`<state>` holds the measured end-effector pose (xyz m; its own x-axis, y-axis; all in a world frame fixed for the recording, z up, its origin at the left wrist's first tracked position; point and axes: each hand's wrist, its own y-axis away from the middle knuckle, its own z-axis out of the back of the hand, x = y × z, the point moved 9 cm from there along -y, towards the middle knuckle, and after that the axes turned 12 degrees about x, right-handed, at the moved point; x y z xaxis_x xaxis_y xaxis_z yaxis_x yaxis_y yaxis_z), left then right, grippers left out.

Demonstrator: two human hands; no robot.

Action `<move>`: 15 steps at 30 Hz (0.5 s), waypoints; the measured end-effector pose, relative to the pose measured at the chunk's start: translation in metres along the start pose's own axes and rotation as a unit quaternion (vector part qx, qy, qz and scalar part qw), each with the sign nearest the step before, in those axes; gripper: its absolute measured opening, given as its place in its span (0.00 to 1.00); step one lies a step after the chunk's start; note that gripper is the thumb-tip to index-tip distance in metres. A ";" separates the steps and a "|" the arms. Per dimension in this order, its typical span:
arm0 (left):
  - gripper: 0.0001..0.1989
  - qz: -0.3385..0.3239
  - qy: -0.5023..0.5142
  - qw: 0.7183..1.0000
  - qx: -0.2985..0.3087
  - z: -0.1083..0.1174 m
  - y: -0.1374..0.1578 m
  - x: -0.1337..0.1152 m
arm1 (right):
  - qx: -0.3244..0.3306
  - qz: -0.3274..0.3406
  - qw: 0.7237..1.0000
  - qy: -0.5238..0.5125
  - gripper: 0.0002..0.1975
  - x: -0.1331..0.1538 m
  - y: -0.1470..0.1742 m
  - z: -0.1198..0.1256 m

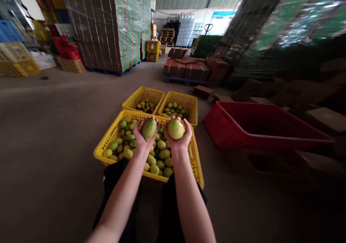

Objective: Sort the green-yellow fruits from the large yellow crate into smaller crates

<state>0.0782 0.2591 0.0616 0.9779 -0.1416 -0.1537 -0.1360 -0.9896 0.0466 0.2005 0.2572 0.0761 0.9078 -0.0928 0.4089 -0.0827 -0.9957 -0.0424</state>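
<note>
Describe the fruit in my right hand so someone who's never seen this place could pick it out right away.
Find the nearest yellow crate, the big one holding loose greenish fruit. Above it, go to the right hand, which cups a single raised fruit. It looks rounder and paler yellow-green than the longer, greener fruit in the left hand.

The floor (54,127) lies in dim light, while the far wall (204,15) is brighter. Plastic wrap (300,30) at right gives glare; outer edges look stretched and blurred.
</note>
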 end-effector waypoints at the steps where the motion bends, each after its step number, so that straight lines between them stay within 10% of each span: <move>1: 0.13 -0.002 -0.025 1.000 -0.005 0.000 0.002 -0.007 | 0.000 -0.007 1.000 0.008 0.06 0.002 0.002 0.002; 9: 0.16 0.237 -0.235 0.921 -0.199 0.106 0.058 -0.026 | -0.116 -0.151 0.978 0.084 0.09 -0.002 0.026 0.077; 12: 0.11 0.426 -0.393 0.808 -0.108 0.153 0.104 -0.010 | -0.176 -0.181 0.962 0.104 0.10 0.008 0.036 0.106; 15: 0.11 0.619 -0.501 0.601 0.070 0.172 0.156 0.014 | -0.195 -0.152 0.963 0.104 0.11 0.037 0.041 0.120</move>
<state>0.0439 0.0984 -0.1027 -0.4628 -0.6450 -0.6081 -0.7417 -0.0940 0.6642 0.2797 0.2134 -0.0202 0.8163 0.2450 0.5231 -0.0105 -0.8992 0.4374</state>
